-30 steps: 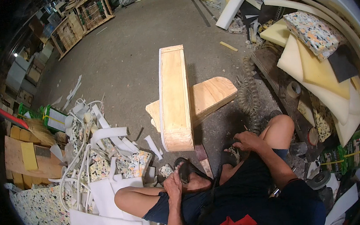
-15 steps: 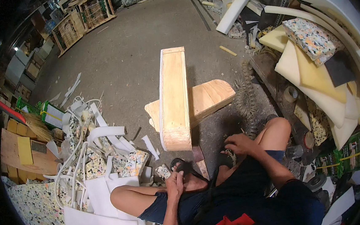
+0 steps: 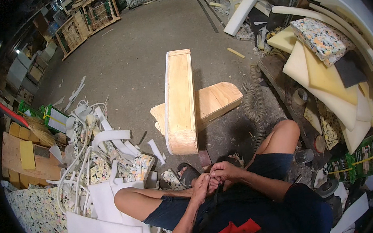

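My left hand (image 3: 201,189) and my right hand (image 3: 227,172) meet in front of my lap, fingertips pinched close together. Whatever is between the fingers is too small or hidden to make out. Just below them a thin dark strip (image 3: 219,195) runs down toward my body; I cannot tell whether the fingers hold it. Ahead of the hands, apart from them, a long box-shaped wooden piece (image 3: 180,95) lies with white edging (image 3: 167,105) down its left side. It rests across a second wooden piece (image 3: 220,97) with a rounded right end.
White and speckled foam scraps (image 3: 109,140) heap up at my left, beside flat white sheets (image 3: 103,232). On the right are stacked foam sheets (image 3: 324,79), a coiled hose (image 3: 253,98) and a tape roll (image 3: 300,95). Wooden frames (image 3: 87,25) stand far left on the concrete floor (image 3: 133,46).
My right hand has moved left and inward from near my right knee. My left hand has shifted slightly right, and the two now meet. The wooden pieces have stayed put.
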Motion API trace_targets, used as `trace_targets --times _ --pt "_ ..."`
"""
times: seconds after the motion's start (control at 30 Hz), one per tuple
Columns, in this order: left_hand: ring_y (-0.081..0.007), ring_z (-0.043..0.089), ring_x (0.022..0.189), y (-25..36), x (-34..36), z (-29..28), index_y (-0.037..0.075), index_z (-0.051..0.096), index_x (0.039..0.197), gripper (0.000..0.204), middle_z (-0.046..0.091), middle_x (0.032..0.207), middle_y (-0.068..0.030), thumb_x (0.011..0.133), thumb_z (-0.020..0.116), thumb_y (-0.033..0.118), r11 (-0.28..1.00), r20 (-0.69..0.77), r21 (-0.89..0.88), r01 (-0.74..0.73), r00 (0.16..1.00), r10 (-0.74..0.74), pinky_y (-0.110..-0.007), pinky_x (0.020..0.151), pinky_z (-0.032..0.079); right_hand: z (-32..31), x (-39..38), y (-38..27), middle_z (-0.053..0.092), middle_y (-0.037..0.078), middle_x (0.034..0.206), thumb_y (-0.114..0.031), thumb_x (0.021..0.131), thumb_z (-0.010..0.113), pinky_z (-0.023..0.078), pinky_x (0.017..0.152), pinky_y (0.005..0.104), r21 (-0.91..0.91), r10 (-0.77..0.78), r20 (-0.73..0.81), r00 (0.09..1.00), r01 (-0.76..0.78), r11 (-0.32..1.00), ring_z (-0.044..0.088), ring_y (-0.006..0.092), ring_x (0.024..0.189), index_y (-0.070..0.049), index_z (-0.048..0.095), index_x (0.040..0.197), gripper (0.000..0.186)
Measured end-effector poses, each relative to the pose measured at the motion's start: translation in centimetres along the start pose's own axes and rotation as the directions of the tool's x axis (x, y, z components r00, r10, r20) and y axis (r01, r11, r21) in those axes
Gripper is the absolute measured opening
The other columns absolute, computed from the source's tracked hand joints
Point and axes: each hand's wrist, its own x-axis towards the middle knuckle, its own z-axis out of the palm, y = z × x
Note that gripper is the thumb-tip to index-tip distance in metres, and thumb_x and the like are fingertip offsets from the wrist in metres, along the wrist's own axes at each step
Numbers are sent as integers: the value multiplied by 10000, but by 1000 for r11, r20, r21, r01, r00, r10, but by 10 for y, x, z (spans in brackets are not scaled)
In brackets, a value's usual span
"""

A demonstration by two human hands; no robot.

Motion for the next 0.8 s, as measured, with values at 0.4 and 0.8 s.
trace_targets --times 0.4,0.8 --pt "-133 627 937 2 4 -3 38 507 1377 413 655 1058 -68 1076 416 306 996 111 -93 14 994 -4 -281 822 534 -4 -1 -1 594 28 822 -147 910 691 501 616 255 294 60 -53 997 -42 955 569 106 683 -15 588 1099 252" --pt "-125 624 920 -5 10 -14 44 542 1338 395 671 1068 -71 1076 420 313 999 91 -21 34 995 -32 -268 821 521 -8 5 2 636 45 783 -120 895 716 540 608 277 367 61 -15 998 -51 929 630 137 670 -53 603 963 148"
